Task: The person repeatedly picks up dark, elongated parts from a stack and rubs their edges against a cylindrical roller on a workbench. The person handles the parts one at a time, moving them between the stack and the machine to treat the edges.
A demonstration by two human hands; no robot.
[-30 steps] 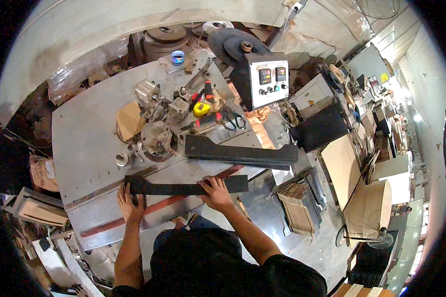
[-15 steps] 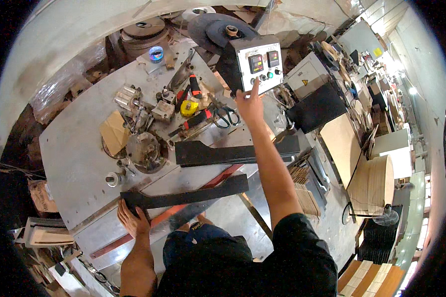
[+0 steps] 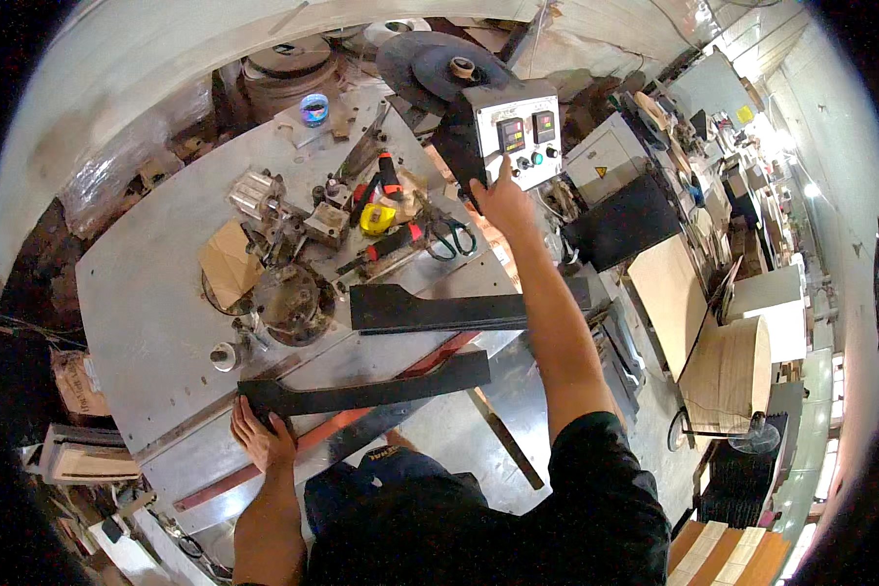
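Observation:
My left hand [image 3: 262,437] grips the left end of a long black board [image 3: 366,393] with a shaped edge, its thumb along the near side. The board lies across the front of the grey metal worktable [image 3: 156,283]. My right arm reaches forward over a second black board [image 3: 439,311], or a small stack of such boards. With its index finger stretched out, my right hand [image 3: 505,198] reaches the lower left of a control box's white panel [image 3: 518,132], just below a small digital display. The fingertip hides whatever control lies under it. Nothing shows in this hand.
Scissors [image 3: 449,237], a yellow tape measure [image 3: 377,219] and red-and-black-handled tools crowd the table's middle. Left of them sit a round metal machine head [image 3: 291,303] and a cardboard piece [image 3: 230,264]. A dark reel [image 3: 449,68] stands behind. Boards [image 3: 669,288] lean at right.
The view has shifted slightly. My right fingertip is a little closer to the display on the control box. My left hand keeps its place on the black board.

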